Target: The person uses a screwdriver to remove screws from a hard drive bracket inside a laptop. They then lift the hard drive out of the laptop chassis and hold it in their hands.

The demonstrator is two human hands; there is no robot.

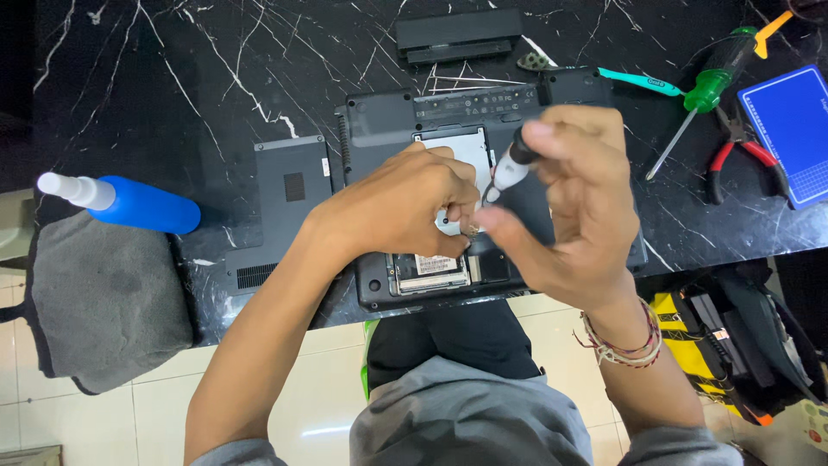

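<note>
A black laptop [388,116] lies upside down on the black marble table [172,78], its underside opened. My right hand [578,207] grips a small black and silver screwdriver [511,166], tip pointing down into the open bay. My left hand [405,203] is closed at the screwdriver's tip, fingers pinched around it just above the silver drive plate [470,147]. A memory slot with a labelled module [431,267] shows below the hands.
A removed black cover panel [289,194] lies left of the laptop. A blue spray bottle [134,204] rests on a grey cloth [103,302] at the left. A battery [457,34], green screwdriver [707,86], red-handled pliers [742,160] and blue mat [789,129] lie behind and right.
</note>
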